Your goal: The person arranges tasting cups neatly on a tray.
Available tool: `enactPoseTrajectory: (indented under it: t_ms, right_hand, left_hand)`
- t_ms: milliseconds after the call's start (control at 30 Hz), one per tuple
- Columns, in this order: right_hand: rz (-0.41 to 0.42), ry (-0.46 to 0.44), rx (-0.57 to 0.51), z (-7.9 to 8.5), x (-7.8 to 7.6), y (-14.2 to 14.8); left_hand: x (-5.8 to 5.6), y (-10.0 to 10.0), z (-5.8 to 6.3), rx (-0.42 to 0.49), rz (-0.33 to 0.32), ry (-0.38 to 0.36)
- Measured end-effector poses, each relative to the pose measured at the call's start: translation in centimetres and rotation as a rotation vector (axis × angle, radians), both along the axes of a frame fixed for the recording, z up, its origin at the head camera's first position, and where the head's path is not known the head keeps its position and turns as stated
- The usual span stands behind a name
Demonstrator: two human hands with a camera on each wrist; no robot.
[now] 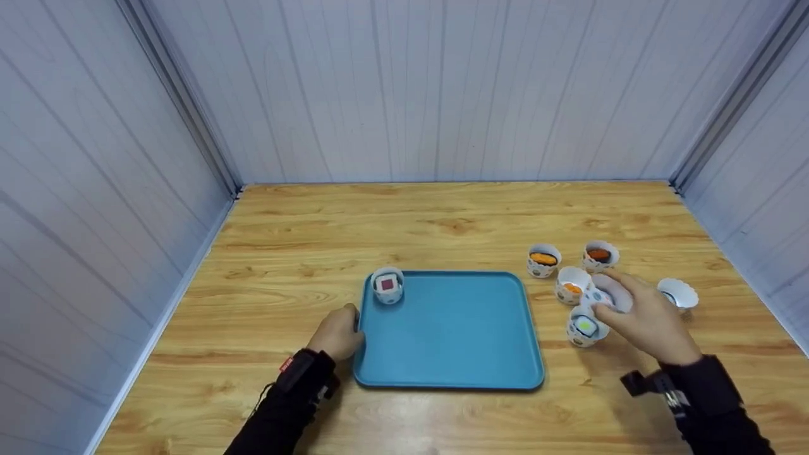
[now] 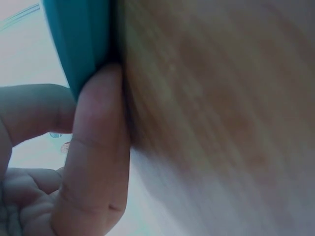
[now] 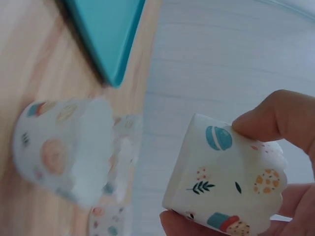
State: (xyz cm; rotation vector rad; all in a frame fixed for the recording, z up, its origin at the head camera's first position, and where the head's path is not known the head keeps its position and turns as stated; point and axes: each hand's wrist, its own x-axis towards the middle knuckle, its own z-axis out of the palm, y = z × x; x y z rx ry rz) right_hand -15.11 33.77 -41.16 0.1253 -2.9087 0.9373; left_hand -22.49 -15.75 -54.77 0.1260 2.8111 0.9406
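Note:
My left hand (image 1: 336, 333) pinches the left rim of a blue rectangular tray (image 1: 449, 335) between thumb and finger. In the left wrist view the fingers (image 2: 96, 147) lie against the tray's edge (image 2: 81, 39). On the tray's back left corner stands a paper baking cup (image 1: 387, 298) with a white and dark red piece inside. Right of the tray, my right hand (image 1: 654, 319) grips a printed paper baking cup (image 3: 224, 177) by its sides, raised and tilted. Its contents are partly hidden. Just below it stands a cup with a green-topped piece (image 1: 585, 326).
More paper cups stand right of the tray: two at the back with orange (image 1: 543, 259) and reddish (image 1: 598, 255) pieces, one with an orange piece (image 1: 572, 289), and one at far right (image 1: 679, 293). Pale panel walls (image 1: 442, 95) enclose the wooden table (image 1: 316, 234).

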Motion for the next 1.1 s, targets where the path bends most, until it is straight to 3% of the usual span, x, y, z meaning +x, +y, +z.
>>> enactPoseTrajectory:
  t_ms: [200, 500, 900, 1100]
  right_hand:
    - [0.107, 0.028, -0.066, 0.6, -2.2, -3.7]
    - [0.225, 0.073, -0.127, -0.1, -6.3, -9.6]
    - [0.362, -0.045, -0.239, -3.0, -9.9, -16.5]
    - [0.361, -0.084, -0.223, -4.2, -10.8, -19.0]
  left_hand:
    - [-0.2, -0.1, -0.3, -0.004, -0.013, 0.015]
    - [-0.3, -0.2, -0.5, 0.0, -0.014, 0.014]
    - [-0.3, -0.1, -0.3, 0.002, 0.001, -0.009]
    - [-0.2, -0.1, -0.4, 0.009, 0.005, -0.004]
